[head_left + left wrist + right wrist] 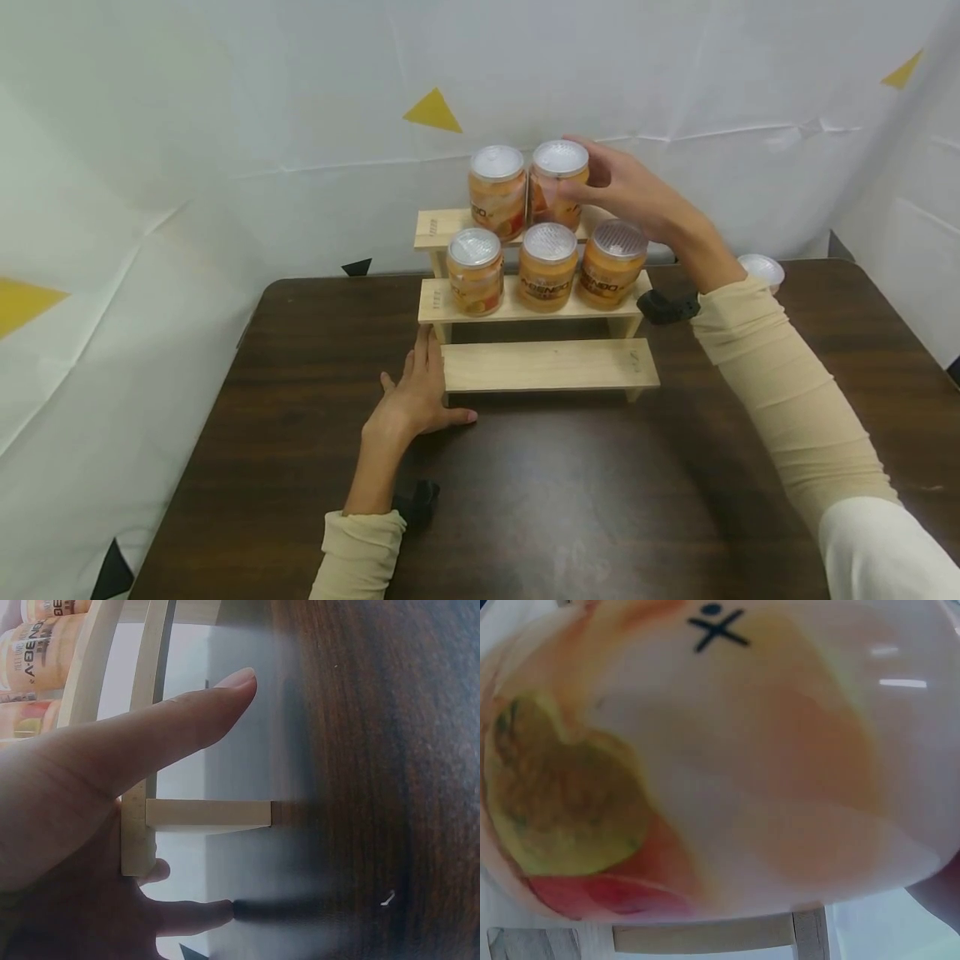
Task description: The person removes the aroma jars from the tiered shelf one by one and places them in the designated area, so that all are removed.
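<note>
My right hand [626, 187] grips a jar [555, 196] on the top step of a wooden rack [551, 365], its thumb on the near side and its fingers behind. The jar has a clear lid and an orange fruit label. To its left stands a similar jar [497, 196]. Three more are on the middle step: a left jar [476, 275], a middle jar [547, 271] and a right jar [611, 267]. My left hand [412, 392] rests at the rack's left end, thumb [187, 727] and fingers spread. A jar [742, 772] fills the right wrist view; which one I cannot tell.
The rack stands on a dark wooden table [315, 400]. A round clear lid [761, 268] shows behind my right forearm, what is under it hidden. White sheeting [315, 100] with yellow triangles rises behind and on both sides.
</note>
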Tool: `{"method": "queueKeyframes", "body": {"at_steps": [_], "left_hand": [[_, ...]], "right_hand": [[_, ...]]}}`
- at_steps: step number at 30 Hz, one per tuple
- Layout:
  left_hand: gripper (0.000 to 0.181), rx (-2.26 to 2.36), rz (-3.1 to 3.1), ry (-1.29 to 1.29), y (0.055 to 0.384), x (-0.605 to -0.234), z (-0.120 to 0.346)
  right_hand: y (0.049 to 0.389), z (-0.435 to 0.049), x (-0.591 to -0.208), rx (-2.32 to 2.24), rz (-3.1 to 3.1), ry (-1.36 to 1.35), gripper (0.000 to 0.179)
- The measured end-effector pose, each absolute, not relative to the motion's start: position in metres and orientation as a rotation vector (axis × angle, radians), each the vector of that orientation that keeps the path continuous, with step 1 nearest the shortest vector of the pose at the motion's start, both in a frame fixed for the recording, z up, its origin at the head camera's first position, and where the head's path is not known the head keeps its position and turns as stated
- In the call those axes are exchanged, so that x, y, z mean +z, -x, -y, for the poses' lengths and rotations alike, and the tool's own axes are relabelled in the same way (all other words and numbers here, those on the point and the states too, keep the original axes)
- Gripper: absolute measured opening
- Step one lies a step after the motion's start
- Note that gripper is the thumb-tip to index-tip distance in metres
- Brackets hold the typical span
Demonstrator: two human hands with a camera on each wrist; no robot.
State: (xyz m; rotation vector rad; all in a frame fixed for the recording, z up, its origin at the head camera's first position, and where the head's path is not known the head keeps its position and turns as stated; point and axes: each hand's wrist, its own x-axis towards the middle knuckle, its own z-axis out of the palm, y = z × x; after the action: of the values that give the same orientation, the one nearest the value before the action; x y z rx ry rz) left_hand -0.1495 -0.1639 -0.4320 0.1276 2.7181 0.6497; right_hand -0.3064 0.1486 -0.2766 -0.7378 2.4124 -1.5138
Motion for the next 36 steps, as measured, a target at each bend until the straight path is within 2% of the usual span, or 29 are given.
{"method": "queueKeyframes", "body": {"at_steps": [8,17,23,36], "left_hand": [[0.151,0.653,-2.721,-0.127,0.150,-0.431,0.165],[0.150,0.650,-2.709,-0.116,0.149,-0.428,0.163],[0.144,0.676,-2.707,-0.107,0.143,-0.416,0.159],[0.150,0.656,-2.702,-0.111,0.150,-0.429,0.162]], "right_hand": [[0.307,-0.147,-0.277,-1.541,-2.410,0.751,0.056],[0.308,-0.146,-0.278,-1.566,-2.426,0.742,0.061],[0.305,-0.152,-0.281,-1.611,-2.511,0.668,0.058],[0.292,-0.198,-0.279,-1.730,-2.625,0.544,0.054]]}}
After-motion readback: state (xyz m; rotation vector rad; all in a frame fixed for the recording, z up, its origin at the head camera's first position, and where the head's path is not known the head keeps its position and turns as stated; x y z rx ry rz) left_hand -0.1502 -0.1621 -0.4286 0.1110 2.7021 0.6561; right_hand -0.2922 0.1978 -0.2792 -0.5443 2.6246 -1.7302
